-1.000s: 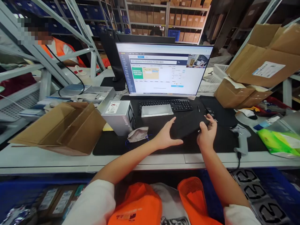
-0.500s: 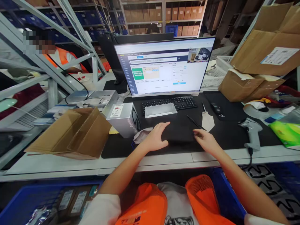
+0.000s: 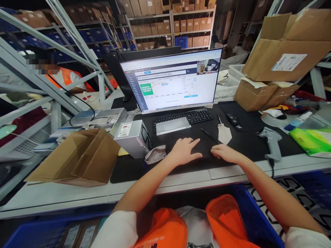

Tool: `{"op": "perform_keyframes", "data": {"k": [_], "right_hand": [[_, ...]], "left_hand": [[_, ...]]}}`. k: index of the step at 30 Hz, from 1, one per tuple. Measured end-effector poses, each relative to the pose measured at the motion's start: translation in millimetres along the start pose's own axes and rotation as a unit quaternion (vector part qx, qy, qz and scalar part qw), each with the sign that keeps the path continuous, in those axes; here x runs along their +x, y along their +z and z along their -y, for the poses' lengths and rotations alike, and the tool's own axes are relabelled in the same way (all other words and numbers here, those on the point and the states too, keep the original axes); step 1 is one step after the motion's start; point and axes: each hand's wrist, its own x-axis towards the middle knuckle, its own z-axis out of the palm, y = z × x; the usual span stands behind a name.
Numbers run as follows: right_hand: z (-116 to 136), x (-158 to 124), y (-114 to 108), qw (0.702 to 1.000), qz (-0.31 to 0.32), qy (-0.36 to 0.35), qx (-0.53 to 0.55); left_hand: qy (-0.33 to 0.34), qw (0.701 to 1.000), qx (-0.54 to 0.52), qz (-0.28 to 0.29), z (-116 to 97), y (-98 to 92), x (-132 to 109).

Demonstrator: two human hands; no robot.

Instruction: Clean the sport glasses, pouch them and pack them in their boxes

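Note:
Fingers spread and holding nothing, my left hand (image 3: pixel 184 151) is over the black desk mat (image 3: pixel 191 171), in front of a shallow clear tray (image 3: pixel 172 126). To its left lie a crumpled grey pouch (image 3: pixel 155 154) and a silver-grey box (image 3: pixel 131 139) with a white label. My right hand (image 3: pixel 223 152) has its fingers curled together near the lower end of a thin black pen (image 3: pixel 210 135); whether it grips anything is too small to tell. A pale tag-like piece (image 3: pixel 224 133) lies just beyond that hand.
Behind are a keyboard (image 3: pixel 200 116) and a lit monitor (image 3: pixel 176 82). An open carton (image 3: pixel 95 158) stands left. On the right are a mouse (image 3: pixel 232 119), a scanner (image 3: pixel 271 142), a green packet (image 3: pixel 312 137) and stacked cartons (image 3: pixel 287 65). Another person sits at far left.
My left hand has moved right, toward my right hand, uncovering more of the grey pouch. My right hand's fingers look more curled. The camera view has shifted slightly.

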Motion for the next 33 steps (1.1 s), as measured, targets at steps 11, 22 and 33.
{"op": "perform_keyframes", "data": {"k": [11,22,33], "right_hand": [[99.2,17.1,12.8,0.979,-0.057,-0.185,-0.056],[36.5,1.2,19.9,0.969,-0.142,-0.153,-0.136],[34.6,-2.5,14.1,0.942,-0.215,-0.239,-0.101]], "left_hand": [[-0.019,1.0,-0.013,0.006,-1.8,5.7,8.4],[-0.02,0.972,-0.215,-0.087,5.3,6.9,4.2],[-0.075,0.818,-0.396,-0.41,18.9,11.2,-35.0]]}}
